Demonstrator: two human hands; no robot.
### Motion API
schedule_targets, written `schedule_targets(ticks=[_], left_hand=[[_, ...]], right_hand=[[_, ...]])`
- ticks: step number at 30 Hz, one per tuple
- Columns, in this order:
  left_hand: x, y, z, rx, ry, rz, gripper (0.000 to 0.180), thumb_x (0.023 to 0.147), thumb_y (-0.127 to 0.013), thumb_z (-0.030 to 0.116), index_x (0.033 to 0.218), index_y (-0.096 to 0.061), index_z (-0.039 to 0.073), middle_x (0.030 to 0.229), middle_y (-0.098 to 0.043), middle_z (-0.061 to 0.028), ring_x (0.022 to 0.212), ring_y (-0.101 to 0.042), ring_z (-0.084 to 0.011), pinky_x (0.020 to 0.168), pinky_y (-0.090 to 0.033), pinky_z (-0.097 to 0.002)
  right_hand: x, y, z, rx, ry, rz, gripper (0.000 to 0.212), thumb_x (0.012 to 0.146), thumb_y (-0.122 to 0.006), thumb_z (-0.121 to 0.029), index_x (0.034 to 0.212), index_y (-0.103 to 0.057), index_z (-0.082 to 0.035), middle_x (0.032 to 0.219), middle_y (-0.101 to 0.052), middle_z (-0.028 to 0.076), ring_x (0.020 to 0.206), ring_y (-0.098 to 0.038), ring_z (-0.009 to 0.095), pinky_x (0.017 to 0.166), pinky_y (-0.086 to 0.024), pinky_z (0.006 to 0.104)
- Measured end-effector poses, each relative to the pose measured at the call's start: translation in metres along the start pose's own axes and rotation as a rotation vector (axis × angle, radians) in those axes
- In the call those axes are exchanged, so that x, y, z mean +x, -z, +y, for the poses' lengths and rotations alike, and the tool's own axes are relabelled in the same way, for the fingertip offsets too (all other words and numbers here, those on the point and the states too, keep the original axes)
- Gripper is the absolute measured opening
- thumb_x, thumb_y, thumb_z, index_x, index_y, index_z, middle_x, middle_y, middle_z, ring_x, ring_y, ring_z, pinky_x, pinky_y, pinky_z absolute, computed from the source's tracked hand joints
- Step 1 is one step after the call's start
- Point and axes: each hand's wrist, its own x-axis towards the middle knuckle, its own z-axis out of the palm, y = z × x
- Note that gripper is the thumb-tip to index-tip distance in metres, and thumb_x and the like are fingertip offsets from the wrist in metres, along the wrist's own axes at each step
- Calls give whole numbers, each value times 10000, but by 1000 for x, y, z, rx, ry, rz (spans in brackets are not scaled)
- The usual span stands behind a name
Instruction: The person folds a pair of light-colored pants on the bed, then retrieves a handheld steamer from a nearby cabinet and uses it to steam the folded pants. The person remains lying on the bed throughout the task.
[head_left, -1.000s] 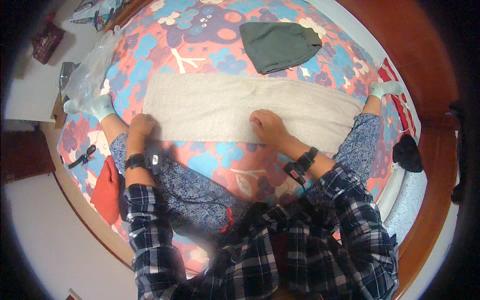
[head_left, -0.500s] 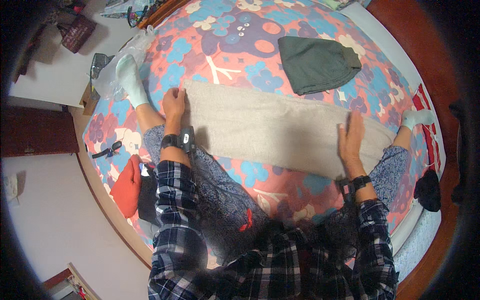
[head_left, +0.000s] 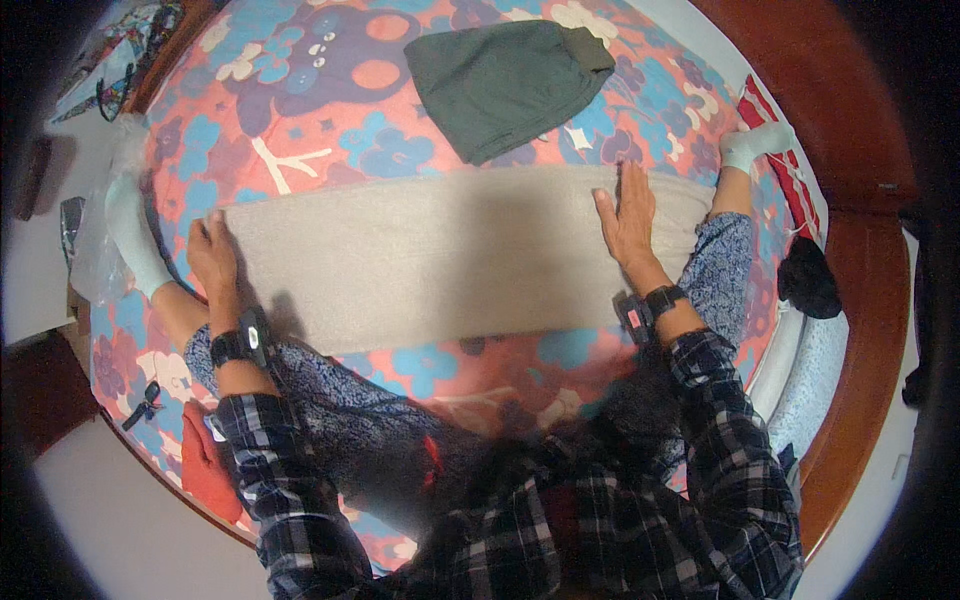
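The right hand (head_left: pixel 630 225) is opened out: fingers straight and close together, thumb spread to the left, nothing in its grasp. It is over the right part of a long beige cloth (head_left: pixel 380 265); whether the palm presses on the fabric cannot be told. The left hand (head_left: pixel 212 262) is at the cloth's left edge, near the upper-left corner, with fingers slightly bent; whether it pinches the edge or merely rests against it cannot be determined.

The cloth lies flat as a wide band across the centre of the frame, between the two hands, on a floral bedspread (head_left: pixel 385 150). A dark shadow falls across it right of centre.

Both forearms rise from the lower edge of the frame in plaid sleeves (head_left: pixel 290 480), set well apart. The left hand points toward the top of the frame; the right forearm leans up and to the left, its fingertips also toward the top. Each wrist carries a black strap (head_left: pixel 232 346) with a small device.

A dark green folded garment (head_left: pixel 505 90) lies above the cloth, at upper centre.
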Motion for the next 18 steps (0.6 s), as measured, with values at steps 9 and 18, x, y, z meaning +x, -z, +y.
schedule_targets(ticks=[9, 18], left_hand=[[-19, -12, 23, 316, 24, 163, 417, 985, -560, 431, 950, -580, 15, 925, -663, -235, 846, -631, -443, 730, -474, -512], [-30, -10, 32, 262, -86, 239, 356, 991, -553, 355, 1024, -616, 6, 980, -668, -230, 903, -632, -426, 805, -481, -506]], right_hand=[[-11, 13, -44, -5, 203, -9, 777, 935, -591, -476, 1541, -342, -58, 1633, -226, 204, 1516, -172, 404, 1186, -121, 610], [-24, -13, -103, -80, 505, -141, 742, 886, -657, -477, 1494, -427, -119, 1609, -290, 135, 1486, -242, 384, 1144, -191, 670]])
